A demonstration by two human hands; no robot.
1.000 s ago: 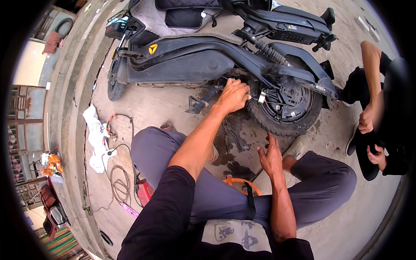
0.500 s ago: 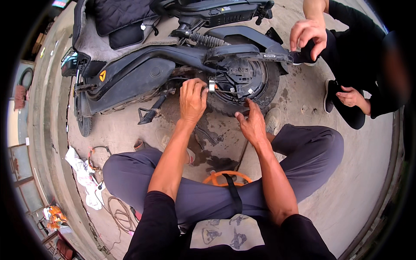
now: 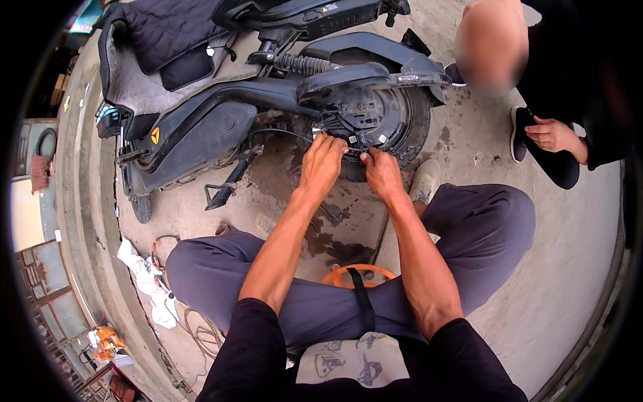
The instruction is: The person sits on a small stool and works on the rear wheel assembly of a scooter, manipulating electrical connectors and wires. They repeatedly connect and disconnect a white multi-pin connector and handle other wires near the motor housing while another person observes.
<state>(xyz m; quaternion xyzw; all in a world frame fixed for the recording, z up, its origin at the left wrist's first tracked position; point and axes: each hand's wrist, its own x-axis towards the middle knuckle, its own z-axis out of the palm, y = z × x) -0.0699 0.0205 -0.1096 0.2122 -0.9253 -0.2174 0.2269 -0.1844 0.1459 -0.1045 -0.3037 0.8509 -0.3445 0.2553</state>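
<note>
An electric scooter (image 3: pixel 201 127) lies on its side in front of me, its rear wheel (image 3: pixel 418 127) and brake hub (image 3: pixel 362 115) facing up. From the frame a thin black cable (image 3: pixel 281 130) curves to the lower edge of the hub. My left hand (image 3: pixel 321 164) pinches the thin metal end of that cable at the hub. Close by on the right, my right hand (image 3: pixel 383 174) is closed, thumb and finger together at the lower hub rim. What those fingertips grip is too small to make out.
A person in black (image 3: pixel 569 87) crouches at the right beside the wheel. The kickstand (image 3: pixel 224 187) sticks out toward me. An orange ring-shaped seat (image 3: pixel 362 271) is between my legs. White cloth (image 3: pixel 151 285) and coiled cord (image 3: pixel 201 335) lie at left, near a concrete step (image 3: pixel 100 268).
My right hand has closed and moved in beside the left at the hub. My left hand has shifted right and down. The other person's raised hand has left view; their head now leans in.
</note>
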